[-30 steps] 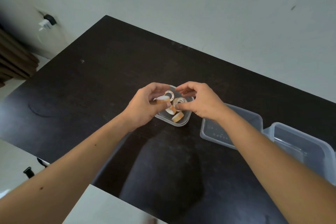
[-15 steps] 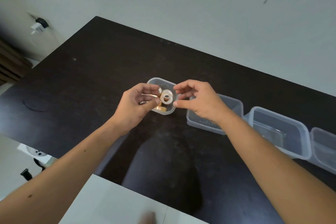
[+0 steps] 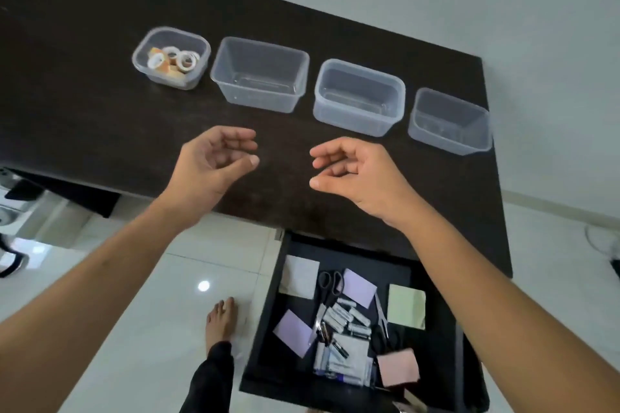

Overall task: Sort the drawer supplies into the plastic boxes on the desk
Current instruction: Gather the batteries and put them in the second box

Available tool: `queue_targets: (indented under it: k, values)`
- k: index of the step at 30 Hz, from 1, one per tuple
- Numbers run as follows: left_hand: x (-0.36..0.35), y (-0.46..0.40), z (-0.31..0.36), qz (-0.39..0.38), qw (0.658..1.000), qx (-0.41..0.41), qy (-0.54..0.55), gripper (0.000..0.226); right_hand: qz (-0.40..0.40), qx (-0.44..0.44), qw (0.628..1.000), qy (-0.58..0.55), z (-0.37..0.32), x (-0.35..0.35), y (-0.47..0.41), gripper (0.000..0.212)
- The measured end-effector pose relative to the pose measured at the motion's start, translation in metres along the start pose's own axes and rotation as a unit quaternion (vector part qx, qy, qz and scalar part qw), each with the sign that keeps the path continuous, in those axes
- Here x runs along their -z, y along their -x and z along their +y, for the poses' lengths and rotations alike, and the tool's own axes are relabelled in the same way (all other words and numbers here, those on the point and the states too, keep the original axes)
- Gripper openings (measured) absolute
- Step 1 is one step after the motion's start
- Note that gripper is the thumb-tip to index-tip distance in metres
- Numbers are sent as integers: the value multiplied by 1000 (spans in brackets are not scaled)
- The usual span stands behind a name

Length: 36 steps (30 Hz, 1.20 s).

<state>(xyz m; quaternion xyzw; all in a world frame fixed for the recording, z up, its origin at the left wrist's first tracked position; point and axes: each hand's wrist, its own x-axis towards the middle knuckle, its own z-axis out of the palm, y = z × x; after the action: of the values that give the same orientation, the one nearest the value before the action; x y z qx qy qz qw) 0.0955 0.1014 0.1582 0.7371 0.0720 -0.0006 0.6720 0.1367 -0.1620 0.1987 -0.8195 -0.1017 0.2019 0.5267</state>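
Dark wooden table (image 3: 100, 117) bearing four clear plastic boxes in a row beyond both hands. Small box (image 3: 141, 59), beyond and left of the left hand (image 3: 208, 171), contains tape rolls (image 3: 174, 60). Second box (image 3: 260, 75) stands beyond the gap between the hands, just beside the small one. Third box (image 3: 359, 97) lies beyond the right hand (image 3: 359, 178); fourth box (image 3: 449, 122) farther right, near the table's right edge.
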Motion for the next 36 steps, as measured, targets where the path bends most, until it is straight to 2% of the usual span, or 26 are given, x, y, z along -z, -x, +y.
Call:
queue_targets:
  k: [4,8,20,24,27,31,36]
  values:
    - [-77,58,-23,-59,998,25,1,35,-1,-37,999,-5,58,28,80,39]
    - [-125,102,-53,-108,992,64,-26,34,-1,-74,997,-17,110,37,135,40]
    - [-183,147,-128,-171,971,121,-115,36,25,-119,992,-36,226,6,191,41]
    - [-189,147,-157,-194,962,109,-155,36,34,-130,991,0,253,-13,188,38]
    - [-189,147,-173,-204,944,96,-240,36,47,-134,989,42,266,-26,184,34]
    - [-188,144,-184,-241,911,21,-335,36,42,-131,988,68,277,-38,178,36]
    - [-183,139,-191,-289,883,-44,-368,37,43,-143,982,115,280,-43,172,41]
